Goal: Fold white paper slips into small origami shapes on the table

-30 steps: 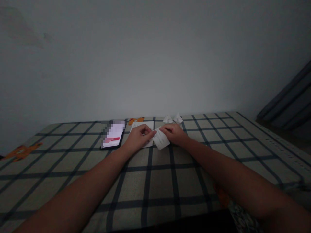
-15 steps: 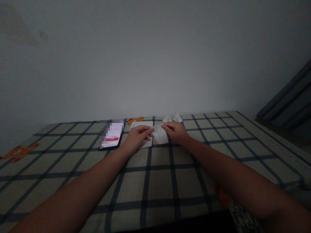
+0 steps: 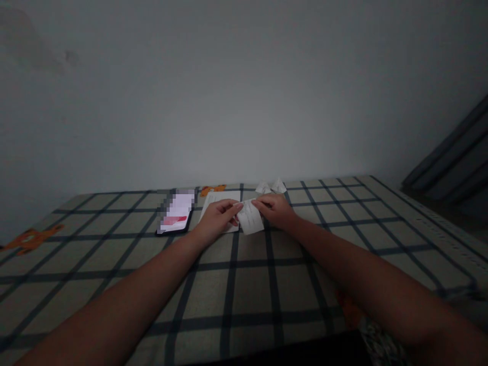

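A small slip of white paper (image 3: 250, 219) with faint writing hangs between my two hands. My left hand (image 3: 220, 216) pinches its upper left edge between thumb and fingers. At the upper right edge, my right hand (image 3: 275, 207) grips it the same way. Beneath and behind my left hand lies a larger white sheet (image 3: 229, 196), partly covered by that hand. Two crumpled white paper pieces (image 3: 271, 187) rest just beyond my right hand.
A phone (image 3: 177, 211) with a lit, partly blurred screen lies left of my left hand. Everything rests on a checked cloth (image 3: 251, 284) with orange figures. A pale wall (image 3: 244, 101) rises behind it, and dark striped fabric (image 3: 457, 147) hangs at the right.
The slip's lower edge has swung down a little, so more of its face shows. Both hands have shifted slightly lower and keep their hold.
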Demonstrator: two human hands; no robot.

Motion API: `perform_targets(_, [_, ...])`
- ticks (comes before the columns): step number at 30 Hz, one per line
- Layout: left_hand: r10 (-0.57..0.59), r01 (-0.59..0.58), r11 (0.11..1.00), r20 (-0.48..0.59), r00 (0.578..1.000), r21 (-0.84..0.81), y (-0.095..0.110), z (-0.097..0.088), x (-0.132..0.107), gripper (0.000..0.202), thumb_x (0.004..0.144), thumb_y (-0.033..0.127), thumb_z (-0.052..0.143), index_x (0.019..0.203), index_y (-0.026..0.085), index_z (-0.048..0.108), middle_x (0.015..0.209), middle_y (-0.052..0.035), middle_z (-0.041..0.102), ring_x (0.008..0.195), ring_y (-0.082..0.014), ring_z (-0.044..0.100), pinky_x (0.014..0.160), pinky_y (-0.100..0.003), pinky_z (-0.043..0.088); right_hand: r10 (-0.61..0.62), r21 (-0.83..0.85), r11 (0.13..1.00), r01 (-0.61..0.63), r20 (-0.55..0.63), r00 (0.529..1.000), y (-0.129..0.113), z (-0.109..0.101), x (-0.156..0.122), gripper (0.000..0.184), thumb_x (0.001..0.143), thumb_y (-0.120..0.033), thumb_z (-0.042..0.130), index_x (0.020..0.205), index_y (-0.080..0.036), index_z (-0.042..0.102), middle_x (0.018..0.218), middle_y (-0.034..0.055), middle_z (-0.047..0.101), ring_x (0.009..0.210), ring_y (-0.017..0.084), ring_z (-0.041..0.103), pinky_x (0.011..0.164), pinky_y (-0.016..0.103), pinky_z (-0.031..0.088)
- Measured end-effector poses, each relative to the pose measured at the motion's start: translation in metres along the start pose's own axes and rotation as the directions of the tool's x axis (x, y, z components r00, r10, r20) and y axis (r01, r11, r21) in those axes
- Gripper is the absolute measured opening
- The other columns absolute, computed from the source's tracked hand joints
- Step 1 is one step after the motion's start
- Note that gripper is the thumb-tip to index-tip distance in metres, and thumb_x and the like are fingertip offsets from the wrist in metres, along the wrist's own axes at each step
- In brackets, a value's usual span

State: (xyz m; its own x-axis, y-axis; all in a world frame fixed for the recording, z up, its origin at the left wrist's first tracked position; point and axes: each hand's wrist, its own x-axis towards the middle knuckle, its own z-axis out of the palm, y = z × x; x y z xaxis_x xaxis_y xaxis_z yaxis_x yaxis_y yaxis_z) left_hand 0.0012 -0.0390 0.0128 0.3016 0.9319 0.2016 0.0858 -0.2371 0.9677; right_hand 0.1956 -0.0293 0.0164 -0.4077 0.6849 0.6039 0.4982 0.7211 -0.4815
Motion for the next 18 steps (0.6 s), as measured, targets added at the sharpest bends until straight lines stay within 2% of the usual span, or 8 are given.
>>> perform_targets(4, [0.028, -0.025, 0.997, -0.034, 0.999, 0.074, 0.0019, 0.0, -0.0012, 0.028, 0.074, 0.04, 0.058, 0.082, 0.014, 0.064, 0.059, -0.0002, 0.058, 0.05, -0.0095, 0.05, 0.05, -0.021, 0.041, 0.023, 0.056, 0.998, -0.024, 0.027, 0.999, 0.0003, 0.0003, 0.0002, 0.034, 0.085, -0.033, 0.041, 0.061, -0.014, 0.056, 0.056, 0.0, 0.053, 0.055, 0.009, 0.045, 0.054, 0.021, 0.032])
perform_targets(9, [0.045, -0.037, 0.991, -0.061, 0.997, 0.127, 0.0042, -0.0013, -0.0023, 0.027, 0.073, 0.039, 0.058, 0.08, 0.013, 0.065, 0.056, -0.0005, 0.058, 0.048, -0.0097, 0.049, 0.048, -0.022, 0.04, 0.087, 0.192, 0.978, -0.087, 0.009, 0.996, 0.0025, 0.002, -0.0004, 0.023, 0.083, -0.03, 0.045, 0.08, -0.014, 0.062, 0.068, 0.0014, 0.061, 0.059, 0.009, 0.051, 0.055, 0.02, 0.037])
perform_targets(14, [0.046, -0.036, 0.989, -0.07, 0.997, 0.14, 0.0039, -0.0013, -0.0033, 0.027, 0.073, 0.038, 0.059, 0.079, 0.013, 0.066, 0.058, -0.0019, 0.06, 0.049, -0.0103, 0.05, 0.049, -0.022, 0.041, 0.069, 0.175, 0.982, -0.072, 0.023, 0.997, -0.0007, 0.0003, -0.0012, 0.023, 0.082, -0.027, 0.046, 0.073, -0.013, 0.061, 0.063, 0.0013, 0.06, 0.056, 0.008, 0.052, 0.053, 0.019, 0.038])
perform_targets(18, [0.048, -0.04, 0.993, -0.065, 0.997, 0.108, 0.0035, -0.001, -0.003, 0.029, 0.073, 0.036, 0.059, 0.087, 0.013, 0.066, 0.062, -0.0029, 0.062, 0.051, -0.0103, 0.051, 0.049, -0.022, 0.042, 0.059, 0.19, 0.98, -0.062, 0.025, 0.998, -0.0041, -0.001, -0.0018, 0.022, 0.082, -0.026, 0.046, 0.072, -0.013, 0.061, 0.063, 0.001, 0.06, 0.057, 0.008, 0.053, 0.053, 0.02, 0.039])
